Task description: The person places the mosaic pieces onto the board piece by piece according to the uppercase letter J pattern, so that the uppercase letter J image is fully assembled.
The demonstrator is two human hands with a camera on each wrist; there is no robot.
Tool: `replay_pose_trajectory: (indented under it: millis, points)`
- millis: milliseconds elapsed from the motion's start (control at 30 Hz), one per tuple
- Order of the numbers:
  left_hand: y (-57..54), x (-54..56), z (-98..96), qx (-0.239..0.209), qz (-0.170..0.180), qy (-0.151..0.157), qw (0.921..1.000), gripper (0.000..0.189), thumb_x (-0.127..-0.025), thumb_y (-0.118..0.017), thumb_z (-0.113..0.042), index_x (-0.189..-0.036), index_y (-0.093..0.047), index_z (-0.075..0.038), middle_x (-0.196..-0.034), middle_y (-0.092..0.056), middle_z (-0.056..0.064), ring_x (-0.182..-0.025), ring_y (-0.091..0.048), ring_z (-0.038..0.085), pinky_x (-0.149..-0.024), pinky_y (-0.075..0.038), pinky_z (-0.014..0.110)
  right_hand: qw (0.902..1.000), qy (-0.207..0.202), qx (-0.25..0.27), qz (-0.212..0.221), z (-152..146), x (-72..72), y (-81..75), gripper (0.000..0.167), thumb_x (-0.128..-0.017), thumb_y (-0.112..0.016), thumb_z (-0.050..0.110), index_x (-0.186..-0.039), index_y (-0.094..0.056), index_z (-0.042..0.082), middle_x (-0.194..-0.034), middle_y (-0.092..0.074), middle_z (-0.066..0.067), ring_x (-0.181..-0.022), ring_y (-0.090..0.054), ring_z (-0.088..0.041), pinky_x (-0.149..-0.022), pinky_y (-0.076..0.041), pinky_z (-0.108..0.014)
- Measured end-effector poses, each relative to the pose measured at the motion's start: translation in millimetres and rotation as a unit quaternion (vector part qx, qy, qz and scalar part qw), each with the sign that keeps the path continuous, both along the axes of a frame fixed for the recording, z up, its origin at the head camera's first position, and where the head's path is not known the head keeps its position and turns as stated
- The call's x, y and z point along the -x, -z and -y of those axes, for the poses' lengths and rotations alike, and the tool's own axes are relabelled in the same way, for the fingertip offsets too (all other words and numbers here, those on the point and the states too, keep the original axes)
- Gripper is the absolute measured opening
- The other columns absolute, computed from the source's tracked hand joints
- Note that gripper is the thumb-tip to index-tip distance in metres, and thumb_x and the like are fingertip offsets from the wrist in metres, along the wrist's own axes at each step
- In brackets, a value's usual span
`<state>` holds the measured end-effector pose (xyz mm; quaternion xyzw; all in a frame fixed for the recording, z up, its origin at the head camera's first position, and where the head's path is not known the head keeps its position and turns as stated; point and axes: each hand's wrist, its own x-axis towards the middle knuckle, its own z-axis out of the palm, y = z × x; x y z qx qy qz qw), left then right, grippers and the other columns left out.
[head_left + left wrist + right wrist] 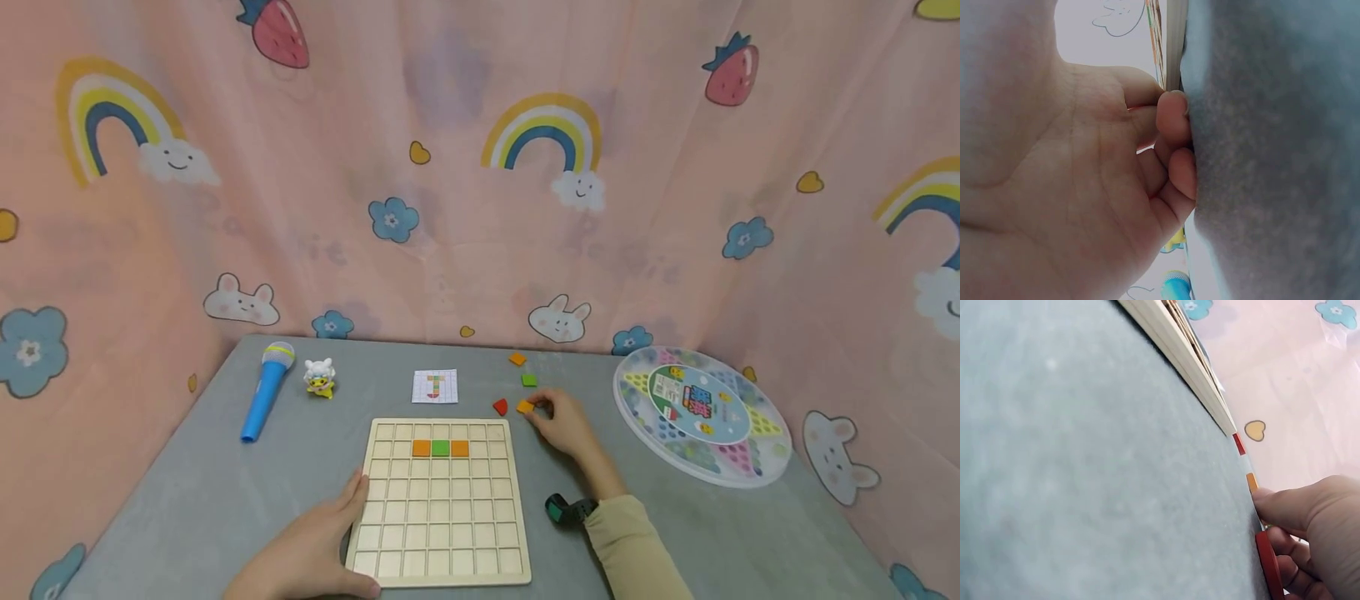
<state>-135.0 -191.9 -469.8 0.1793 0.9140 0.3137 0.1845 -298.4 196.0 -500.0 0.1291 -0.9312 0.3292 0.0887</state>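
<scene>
A wooden grid board [442, 525] lies on the table, with an orange, a green and another orange square tile [440, 448] in its second row. My left hand [318, 537] holds the board's left side, thumb at its near left corner; the left wrist view shows curled fingers [1174, 119] against the edge. Beyond the board's far right corner, my right hand [562, 423] pinches an orange tile [524, 407] at table level. A red piece [500, 407] lies just left of it. Another red piece [1269, 565] sits by the curled fingers in the right wrist view.
A picture card [435, 387] lies behind the board. Farther right are a green tile [529, 380] and an orange tile [517, 358]. A blue toy microphone [266, 396] and a small figurine [319, 378] stand at left. A round game box [701, 417] lies at right.
</scene>
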Motion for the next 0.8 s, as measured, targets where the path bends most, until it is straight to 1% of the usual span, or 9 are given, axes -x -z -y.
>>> replay_pose_trajectory:
  millis: [67, 167, 300, 433, 600, 800]
  points:
    - [-1.6, 0.8, 0.3, 0.002, -0.001, -0.004, 1.0000, 0.140, -0.068, -0.095, -0.059, -0.163, -0.021, 0.012, -0.171, -0.019, 0.032, -0.148, -0.041, 0.051, -0.110, -0.042, 0.067, 1.0000, -0.001, 0.002, -0.004, 1.3, 1.0, -1.4, 0.018, -0.094, -0.078, 0.005, -0.110, -0.075, -0.003, -0.102, -0.070, -0.015, -0.088, -0.060, -0.026, -0.084, -0.050, -0.044]
    - [-1.0, 1.6, 0.7, 0.007, -0.006, -0.004, 0.9999, 0.141, -0.068, -0.095, -0.061, -0.163, -0.021, 0.012, -0.171, -0.020, 0.032, -0.148, -0.041, 0.052, -0.110, -0.041, 0.068, 0.9999, -0.004, 0.008, -0.007, 2.2, 1.2, -1.9, 0.017, -0.094, -0.078, 0.003, -0.109, -0.074, -0.004, -0.102, -0.070, -0.016, -0.089, -0.060, -0.027, -0.084, -0.050, -0.045]
    - [0.5, 1.3, 0.8, 0.013, -0.005, -0.006, 0.9999, 0.143, -0.066, -0.094, -0.064, -0.163, -0.022, 0.011, -0.171, -0.021, 0.031, -0.148, -0.041, 0.052, -0.110, -0.041, 0.068, 0.9999, -0.003, 0.014, -0.008, 1.5, -2.9, 0.0, 0.016, -0.095, -0.076, 0.002, -0.110, -0.074, -0.004, -0.102, -0.070, -0.017, -0.090, -0.060, -0.028, -0.084, -0.050, -0.046]
    - [-1.5, 3.6, 0.8, 0.014, 0.000, -0.004, 0.9999, 0.142, -0.067, -0.094, -0.063, -0.163, -0.022, 0.011, -0.171, -0.021, 0.031, -0.148, -0.041, 0.051, -0.111, -0.041, 0.068, 0.9998, 0.005, 0.017, -0.009, 0.7, -4.9, 0.1, 0.016, -0.096, -0.076, 0.003, -0.110, -0.074, -0.003, -0.104, -0.069, -0.016, -0.091, -0.060, -0.027, -0.085, -0.051, -0.046]
    - [-0.8, 3.7, 3.6, 0.011, 0.003, 0.004, 0.9999, 0.139, -0.069, -0.095, -0.059, -0.163, -0.022, 0.012, -0.171, -0.020, 0.032, -0.147, -0.042, 0.051, -0.109, -0.043, 0.068, 0.9998, 0.004, 0.016, -0.013, 1.4, -4.8, 1.0, 0.017, -0.095, -0.078, 0.006, -0.110, -0.075, -0.002, -0.104, -0.070, -0.016, -0.091, -0.061, -0.027, -0.085, -0.052, -0.047]
    - [6.0, 5.3, 5.7, 0.006, -0.013, 0.025, 0.9996, 0.134, -0.074, -0.093, -0.057, -0.162, -0.021, 0.014, -0.171, -0.019, 0.034, -0.144, -0.044, 0.052, -0.106, -0.047, 0.065, 0.9995, 0.014, 0.028, -0.004, 0.8, -4.4, 3.4, 0.019, -0.096, -0.078, 0.006, -0.112, -0.074, -0.002, -0.107, -0.071, -0.017, -0.095, -0.063, -0.028, -0.089, -0.053, -0.049]
